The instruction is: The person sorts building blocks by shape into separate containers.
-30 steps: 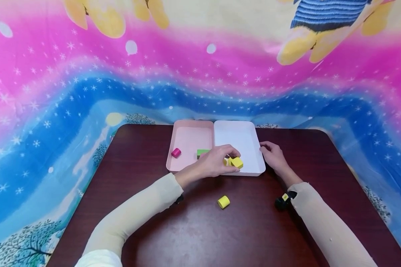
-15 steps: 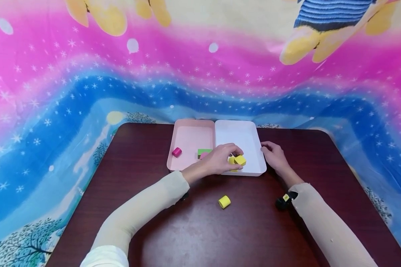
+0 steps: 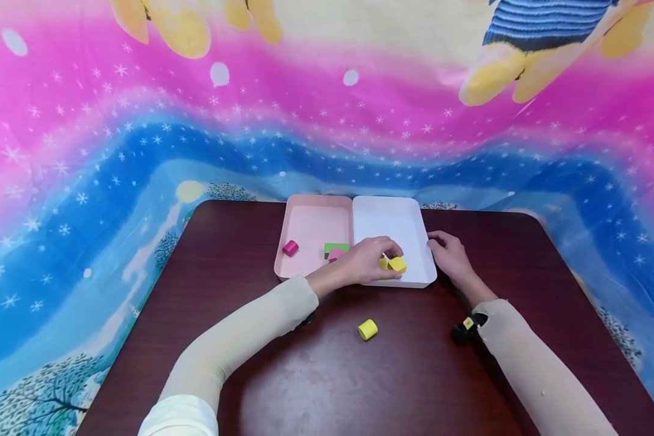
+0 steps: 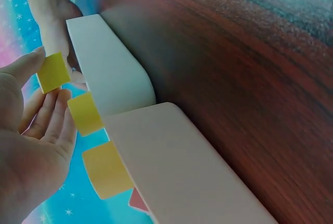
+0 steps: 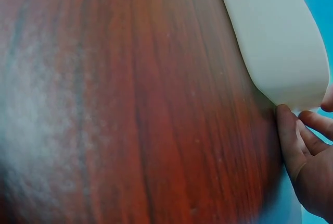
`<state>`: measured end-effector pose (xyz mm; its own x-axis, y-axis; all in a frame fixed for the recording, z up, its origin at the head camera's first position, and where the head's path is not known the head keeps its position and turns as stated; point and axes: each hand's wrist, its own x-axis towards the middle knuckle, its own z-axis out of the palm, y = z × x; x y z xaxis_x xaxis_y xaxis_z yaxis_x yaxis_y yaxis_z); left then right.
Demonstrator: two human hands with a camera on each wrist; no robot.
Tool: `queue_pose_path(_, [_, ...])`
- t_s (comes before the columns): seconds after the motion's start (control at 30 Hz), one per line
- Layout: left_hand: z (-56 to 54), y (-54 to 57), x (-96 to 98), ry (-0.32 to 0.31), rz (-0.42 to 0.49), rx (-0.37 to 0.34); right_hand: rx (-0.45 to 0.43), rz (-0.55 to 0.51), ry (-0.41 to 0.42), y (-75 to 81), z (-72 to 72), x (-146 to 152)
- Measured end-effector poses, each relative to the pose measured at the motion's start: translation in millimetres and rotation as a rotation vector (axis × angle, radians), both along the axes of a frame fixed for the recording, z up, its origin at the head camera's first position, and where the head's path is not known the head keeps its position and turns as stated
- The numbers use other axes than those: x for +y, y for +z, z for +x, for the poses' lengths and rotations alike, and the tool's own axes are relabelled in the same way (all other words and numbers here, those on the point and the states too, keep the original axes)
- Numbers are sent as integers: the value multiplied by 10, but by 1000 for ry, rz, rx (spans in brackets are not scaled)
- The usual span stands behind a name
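My left hand [image 3: 367, 260] is over the front part of the white tray [image 3: 392, 212], pinching a yellow block [image 3: 397, 264] between thumb and fingers. In the left wrist view, that pinched yellow block [image 4: 53, 73] is above the tray rim. A second yellow block [image 4: 86, 113] and a rounded yellow block [image 4: 106, 169] show behind the tray walls, below the fingers. At the white tray's right side, my right hand [image 3: 451, 257] touches the outer wall with its fingertips, and in the right wrist view the fingers [image 5: 292, 135] meet the tray's end [image 5: 296, 86].
Left of the white tray, against it, stands a pink tray [image 3: 316, 215]. A magenta cylinder [image 3: 290, 248], a green block [image 3: 335, 247] and a pink piece [image 3: 335, 254] lie inside it. A yellow cylinder [image 3: 367, 329] lies on the dark wooden table [image 3: 327, 381] in front of the trays.
My left hand has shifted slightly to the right with the yellow block in its fingers, which rose a little and came down again. The right hand stays at the white tray's side.
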<state>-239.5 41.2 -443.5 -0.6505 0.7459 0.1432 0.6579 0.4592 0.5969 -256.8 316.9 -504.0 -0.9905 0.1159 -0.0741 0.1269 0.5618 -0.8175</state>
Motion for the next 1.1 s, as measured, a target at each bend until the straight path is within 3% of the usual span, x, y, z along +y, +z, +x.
queue_pose_path(1.1, [-11,-91,39,-31,-73,-8,15,10,8,18,18,4])
